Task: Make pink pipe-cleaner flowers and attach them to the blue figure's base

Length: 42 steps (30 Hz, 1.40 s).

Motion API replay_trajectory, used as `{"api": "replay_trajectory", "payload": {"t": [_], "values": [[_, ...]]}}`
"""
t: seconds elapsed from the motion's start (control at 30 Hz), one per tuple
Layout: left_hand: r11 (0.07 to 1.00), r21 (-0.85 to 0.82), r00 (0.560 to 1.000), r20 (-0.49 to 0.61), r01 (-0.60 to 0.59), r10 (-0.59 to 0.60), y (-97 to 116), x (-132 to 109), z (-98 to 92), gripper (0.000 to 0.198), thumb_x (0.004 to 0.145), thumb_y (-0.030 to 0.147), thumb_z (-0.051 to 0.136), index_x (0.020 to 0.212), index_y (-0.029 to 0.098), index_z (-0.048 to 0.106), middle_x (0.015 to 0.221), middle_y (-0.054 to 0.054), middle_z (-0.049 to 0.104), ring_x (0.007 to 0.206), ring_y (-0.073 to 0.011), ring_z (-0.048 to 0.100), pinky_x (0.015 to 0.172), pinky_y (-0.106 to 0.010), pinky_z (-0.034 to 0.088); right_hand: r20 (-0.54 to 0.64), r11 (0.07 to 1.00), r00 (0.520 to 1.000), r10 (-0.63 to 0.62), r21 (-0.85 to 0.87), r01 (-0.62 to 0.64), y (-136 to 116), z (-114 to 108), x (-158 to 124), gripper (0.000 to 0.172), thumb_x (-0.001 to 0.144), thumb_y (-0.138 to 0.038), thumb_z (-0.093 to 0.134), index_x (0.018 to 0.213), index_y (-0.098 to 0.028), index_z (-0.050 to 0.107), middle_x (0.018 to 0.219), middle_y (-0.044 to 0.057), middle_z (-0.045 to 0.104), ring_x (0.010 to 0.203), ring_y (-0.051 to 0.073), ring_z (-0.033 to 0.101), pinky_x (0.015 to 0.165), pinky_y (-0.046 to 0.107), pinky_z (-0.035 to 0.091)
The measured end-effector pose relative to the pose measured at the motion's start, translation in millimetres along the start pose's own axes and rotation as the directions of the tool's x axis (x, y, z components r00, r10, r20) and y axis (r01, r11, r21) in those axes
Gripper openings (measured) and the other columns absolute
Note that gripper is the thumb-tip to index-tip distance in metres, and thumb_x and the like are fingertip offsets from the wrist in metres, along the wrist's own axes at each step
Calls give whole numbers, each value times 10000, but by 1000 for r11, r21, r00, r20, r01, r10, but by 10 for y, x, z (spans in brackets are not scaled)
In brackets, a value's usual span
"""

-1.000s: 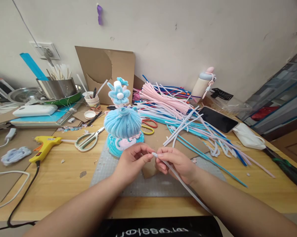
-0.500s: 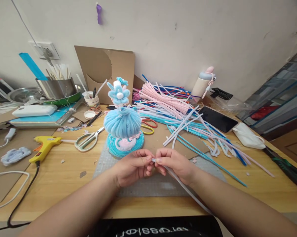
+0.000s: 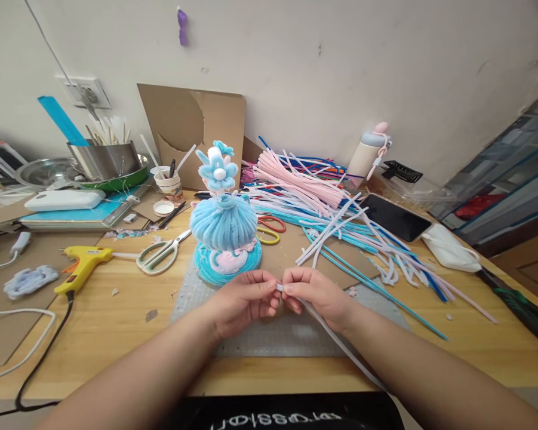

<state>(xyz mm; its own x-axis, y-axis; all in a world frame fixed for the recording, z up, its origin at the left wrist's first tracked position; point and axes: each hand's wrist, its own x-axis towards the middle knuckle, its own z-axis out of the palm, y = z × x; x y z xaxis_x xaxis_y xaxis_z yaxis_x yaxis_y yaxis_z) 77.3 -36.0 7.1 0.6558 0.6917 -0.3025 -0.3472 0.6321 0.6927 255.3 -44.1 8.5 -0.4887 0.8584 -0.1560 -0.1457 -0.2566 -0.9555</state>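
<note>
A white pipe cleaner [image 3: 335, 337] runs from between my fingertips down past my right wrist toward the front edge. My left hand [image 3: 246, 301] pinches its end between thumb and forefinger. Close beside it, my right hand [image 3: 320, 295] grips the same stem, fingers curled round it. Behind my left hand stands a light blue pleated pouch shape [image 3: 224, 222] topped with a blue flower [image 3: 218, 172], on a round blue base [image 3: 226, 263] with pink and white swirls. Under both hands lies a grey cutting mat [image 3: 260, 340].
Pink, white and blue pipe cleaners [image 3: 300, 179] lie heaped behind my hands. To the left are scissors [image 3: 161, 254] and a yellow glue gun [image 3: 87, 266] with its cord. A phone [image 3: 394, 216] and a bottle [image 3: 367, 152] are at the right.
My hands keep almost the same pinch on the white pipe cleaner. The whole view has shifted very slightly.
</note>
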Motion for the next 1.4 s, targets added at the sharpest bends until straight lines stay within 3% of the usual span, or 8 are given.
{"api": "replay_trajectory", "payload": {"t": [0.13,0.53,0.67,0.77,0.93,1.13,1.3,1.4], "values": [[994,-96,997,64,54,-48,-6,-8,-17,160,758,238,716,763,114,615,694,-26,630,591,-80,607,572,-173,486,22,1000,1000,-19,-10,20,-14,1,-5,220,738,-334,647,646,-155,558,496,-38,535,446,64,418,481,217,289],[1000,-28,999,52,10,-8,-4,1,-10,187,739,251,723,774,115,600,681,-28,637,586,-89,610,564,-188,496,12,994,1000,-28,-101,29,-6,-9,-3,207,742,-336,618,661,-165,533,529,-37,529,470,72,414,500,224,300],[980,176,995,-25,-88,94,-14,33,-13,246,709,306,742,759,120,589,632,-10,618,559,-100,588,533,-213,484,-13,954,998,-55,-295,49,6,10,2,202,757,-323,603,658,-167,520,547,-47,496,496,73,390,494,220,285],[902,396,972,-79,-172,220,-17,68,-42,259,696,319,753,733,118,593,593,2,618,530,-91,577,544,-215,471,-79,918,992,-99,-393,60,13,21,5,219,768,-346,608,669,-168,528,569,-47,479,521,78,401,494,218,296],[811,499,901,-126,-304,415,34,76,-36,261,692,343,748,716,131,596,602,2,638,564,-103,600,595,-236,481,-114,981,992,-46,-194,23,-11,-6,14,258,800,-414,570,722,-168,564,615,-19,558,547,99,501,556,243,403],[781,532,886,-114,-327,449,47,65,0,254,689,339,751,715,138,596,609,-3,646,569,-111,604,597,-244,480,-34,998,998,51,-34,-53,4,-23,41,284,778,-433,597,708,-159,566,590,-13,564,513,99,500,521,245,420],[815,501,902,-140,-291,408,23,72,-5,258,669,318,764,711,135,587,601,3,647,562,-98,599,593,-229,480,-71,963,997,-10,-268,-10,23,-20,28,211,789,-374,601,772,-171,543,591,-44,514,503,87,450,509,237,371],[900,387,929,-216,-202,301,28,68,-12,293,621,311,793,694,132,573,592,2,649,552,-98,604,591,-231,494,-97,816,975,-200,-567,111,6,-42,17,121,852,-280,537,821,-174,587,697,-7,575,616,116,499,580,256,373]]}}
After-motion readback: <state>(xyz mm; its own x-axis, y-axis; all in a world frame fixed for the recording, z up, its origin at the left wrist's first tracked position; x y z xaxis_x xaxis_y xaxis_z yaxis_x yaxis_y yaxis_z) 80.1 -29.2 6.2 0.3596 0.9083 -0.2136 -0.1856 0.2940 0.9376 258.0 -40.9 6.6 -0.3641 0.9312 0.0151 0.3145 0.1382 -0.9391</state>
